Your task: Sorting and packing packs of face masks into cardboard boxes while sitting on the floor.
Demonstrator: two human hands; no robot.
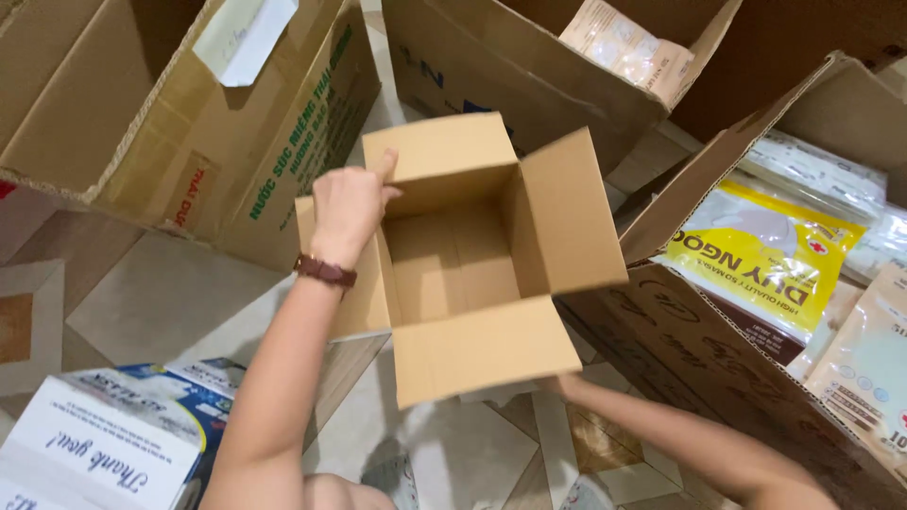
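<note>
The left hand [348, 210] pinched the left flap of the small open carton [472, 260], held above the tiled floor [179, 302]. The right hand [557, 384] reached underneath, its grip hidden. Held only by a flap, the carton could tip or its unsealed bottom could give way.

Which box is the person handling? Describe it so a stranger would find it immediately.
Among large printed cartons on the tiled floor, look to the centre. The small plain brown cardboard box has four flaps spread open, is empty inside, and is unprinted; the left hand grips its left side.

Right hand hidden under box [472, 274]
</note>
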